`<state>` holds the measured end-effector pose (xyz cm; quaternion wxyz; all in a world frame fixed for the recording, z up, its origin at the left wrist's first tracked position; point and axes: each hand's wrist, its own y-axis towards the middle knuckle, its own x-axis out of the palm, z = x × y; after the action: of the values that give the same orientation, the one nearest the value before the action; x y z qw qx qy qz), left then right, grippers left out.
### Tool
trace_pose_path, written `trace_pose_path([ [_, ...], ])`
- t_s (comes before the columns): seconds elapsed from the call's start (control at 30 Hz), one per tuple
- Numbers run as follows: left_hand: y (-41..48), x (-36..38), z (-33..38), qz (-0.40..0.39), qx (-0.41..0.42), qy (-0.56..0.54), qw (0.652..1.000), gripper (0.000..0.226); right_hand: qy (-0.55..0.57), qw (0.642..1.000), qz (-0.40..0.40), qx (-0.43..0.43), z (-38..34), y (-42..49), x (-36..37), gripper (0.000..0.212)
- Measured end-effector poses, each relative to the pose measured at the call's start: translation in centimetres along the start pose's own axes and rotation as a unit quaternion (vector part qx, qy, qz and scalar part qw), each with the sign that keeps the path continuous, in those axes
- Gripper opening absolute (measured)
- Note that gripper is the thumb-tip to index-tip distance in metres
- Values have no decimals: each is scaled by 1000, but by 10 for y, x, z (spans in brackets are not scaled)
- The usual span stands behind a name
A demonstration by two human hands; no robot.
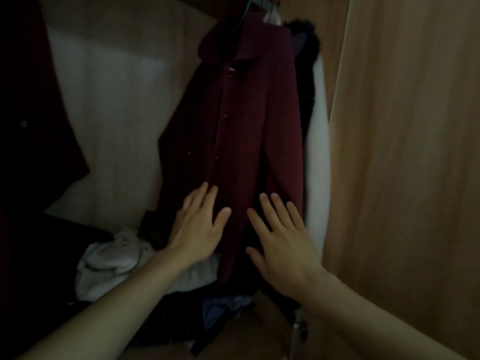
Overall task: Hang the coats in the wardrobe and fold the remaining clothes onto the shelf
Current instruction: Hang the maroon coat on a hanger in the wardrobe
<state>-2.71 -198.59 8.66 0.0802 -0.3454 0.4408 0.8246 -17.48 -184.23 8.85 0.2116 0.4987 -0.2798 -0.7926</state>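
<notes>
A dark red buttoned coat [241, 118] hangs from a teal hanger [242, 19] inside the dim wardrobe. My left hand [197, 229] lies flat against the coat's lower front with fingers spread. Beside it, my right hand [280, 240] also presses flat on the coat's lower right side, fingers apart. Neither hand grips anything. Below the coat lies a heap of loose clothes: a white garment [114, 261] and dark and bluish pieces [223, 307].
A black furry garment [306, 74] and something white [317, 152] hang behind the red coat. Another dark red garment [31, 100] hangs at the far left. The wardrobe's light wooden door [405, 152] stands at the right, the pale back wall [111, 113] behind.
</notes>
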Motion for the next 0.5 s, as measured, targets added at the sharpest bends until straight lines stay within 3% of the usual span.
trace_pose_path([
  [0.13,-50,-3,33,-49,0,33,998,88,44,998,-34,9,8,-54,-14,73],
  [0.27,-82,1,66,-70,29,18,997,75,56,995,-79,29,26,-99,-30,73],
  [0.37,-101,10,87,-110,62,-21,992,70,55,990,-107,74,39,-130,-48,72],
  [0.5,-133,36,110,-183,117,-41,975,82,44,978,-137,150,47,-174,-67,72],
])
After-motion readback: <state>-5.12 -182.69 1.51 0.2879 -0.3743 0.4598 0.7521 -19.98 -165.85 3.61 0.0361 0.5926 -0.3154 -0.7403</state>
